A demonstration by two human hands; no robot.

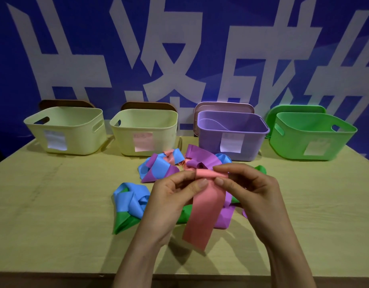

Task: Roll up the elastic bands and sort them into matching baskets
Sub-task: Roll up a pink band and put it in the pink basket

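Note:
A pink elastic band (202,213) hangs between my hands above the table, its top end wound into a small roll. My left hand (171,200) pinches the roll's left side and my right hand (248,190) pinches its right side. Under and behind my hands lies a loose pile of bands: blue and purple ones (158,167), a purple one (202,157), and a blue and green heap (129,202). Along the back stand two cream baskets (63,121) (144,123), a purple basket (231,123) and a green basket (312,129).
Each basket carries a paper label on its front wall. Lids lean behind the baskets against a blue banner with large white characters. The wooden table (54,204) has bare surface to the left and right of the pile; its front edge runs just below my wrists.

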